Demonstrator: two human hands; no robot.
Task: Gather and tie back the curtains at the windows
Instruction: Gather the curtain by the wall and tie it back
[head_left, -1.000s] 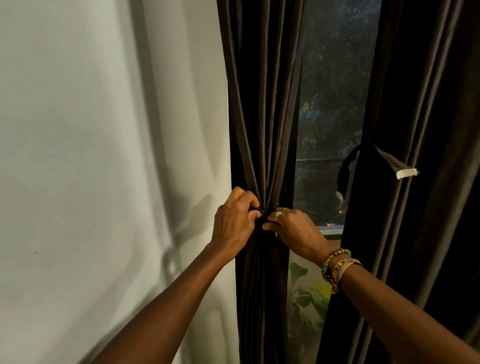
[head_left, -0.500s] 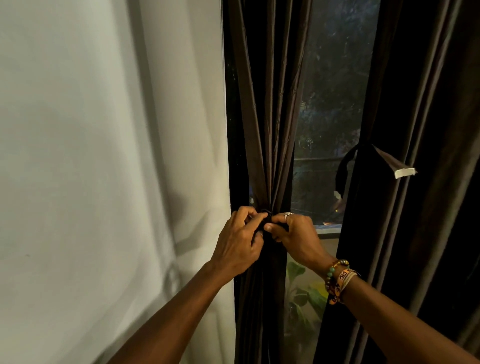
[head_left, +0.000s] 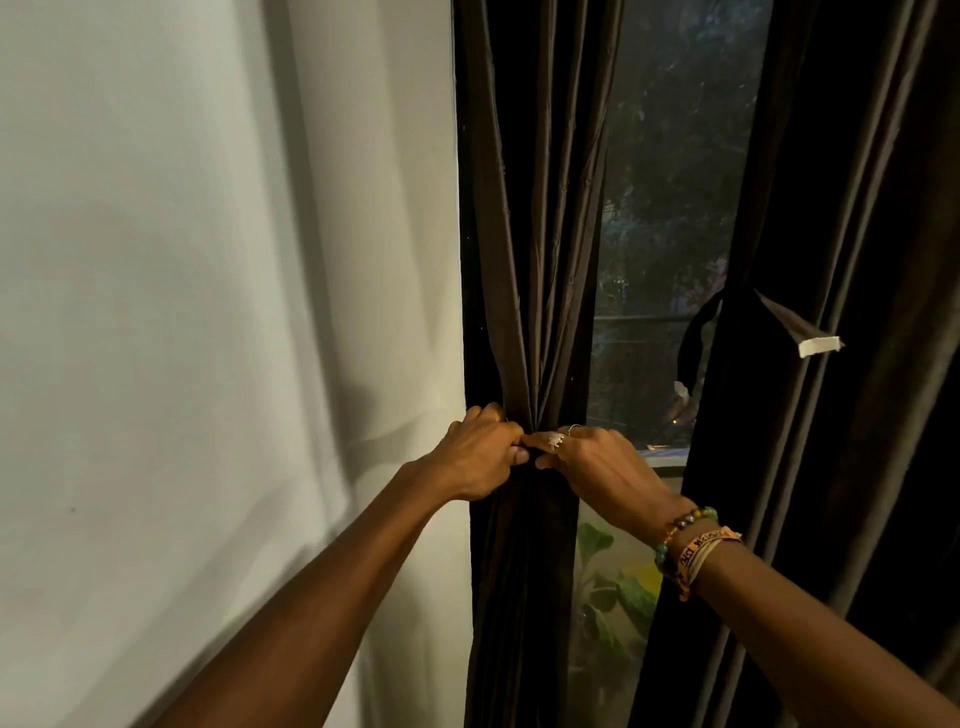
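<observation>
A dark brown left curtain (head_left: 524, 234) hangs gathered into a narrow bunch beside the window (head_left: 670, 182). My left hand (head_left: 480, 452) and my right hand (head_left: 597, 465) meet at the bunch's waist, fingers curled and pinching a dark tie-back band, which is mostly hidden between them. The right hand wears rings and wrist bracelets. At the right hangs a second dark curtain (head_left: 841, 260), and its tie-back strap (head_left: 789, 325) with a white tip dangles loose.
A white wall (head_left: 208, 312) fills the left half. A window sill (head_left: 665, 460) runs behind my right hand, with green leaves (head_left: 618, 587) seen below through the glass.
Both hands slid a little lower on the bunched curtain and came closer together, fingertips now touching at the tie. The view tilted slightly.
</observation>
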